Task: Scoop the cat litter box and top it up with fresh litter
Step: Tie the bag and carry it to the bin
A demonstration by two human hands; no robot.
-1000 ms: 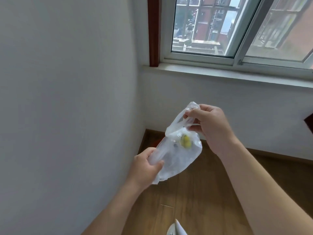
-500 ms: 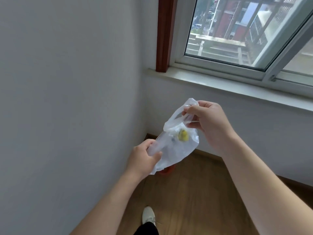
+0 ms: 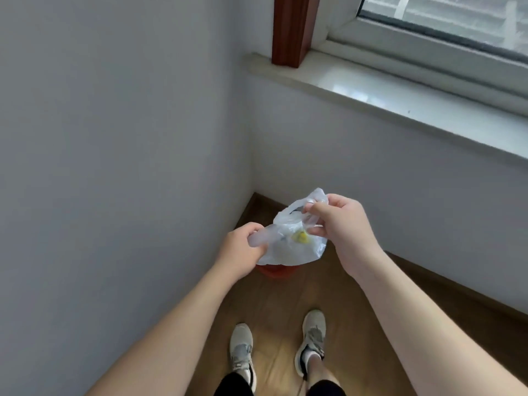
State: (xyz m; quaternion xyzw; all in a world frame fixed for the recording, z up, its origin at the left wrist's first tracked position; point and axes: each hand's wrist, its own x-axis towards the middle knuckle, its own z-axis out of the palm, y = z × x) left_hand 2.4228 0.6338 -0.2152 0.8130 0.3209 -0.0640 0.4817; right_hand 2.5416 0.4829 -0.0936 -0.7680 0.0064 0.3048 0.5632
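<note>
A small clear plastic bag [image 3: 294, 248] with something yellow inside hangs between my hands over the corner of the room. My left hand [image 3: 243, 248] grips the bag's left handle, pulled out sideways. My right hand [image 3: 340, 221] pinches the bag's other handle at its top right. Under the bag a red container [image 3: 275, 271] stands on the floor in the corner, mostly hidden by the bag. No litter box or scoop is in view.
White walls meet in a corner just ahead. A white window sill [image 3: 385, 92] and a window run along the upper right. My two feet in grey sneakers [image 3: 313, 341] stand on the wooden floor [image 3: 357, 324].
My view has tilted down from the window to the floor and my feet. Both hands keep hold of the bag; the left hand has drawn its handle out to the left.
</note>
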